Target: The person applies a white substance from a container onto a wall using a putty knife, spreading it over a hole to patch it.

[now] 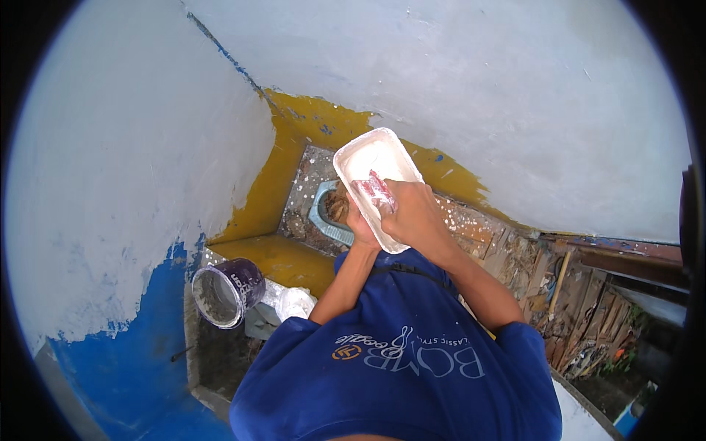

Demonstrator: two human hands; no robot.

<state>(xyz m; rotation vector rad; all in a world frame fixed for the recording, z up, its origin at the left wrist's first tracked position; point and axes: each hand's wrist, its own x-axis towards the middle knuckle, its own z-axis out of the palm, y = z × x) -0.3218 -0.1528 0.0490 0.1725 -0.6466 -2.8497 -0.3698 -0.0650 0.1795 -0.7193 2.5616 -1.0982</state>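
Note:
A white rectangular tray (342,158) with white paste in it is held up in front of my body, its long side slanting. My left hand (358,220) grips it by the near left side, fingers closed around the edge and partly hidden under it. Over the tray, my right hand (412,206) is closed on a small red tool (375,188) smeared with white paste. The hand covers part of this tool, so its exact kind does not show. The tool's exposed end is at the paste.
Below the tray is a light blue squat toilet pan (318,209) in a speckled floor. A dark purple bucket (248,279) lies tilted at left, beside a white bag (296,303). Wooden boards (588,316) and debris lie at right. Grey-white walls (515,95) enclose the corner.

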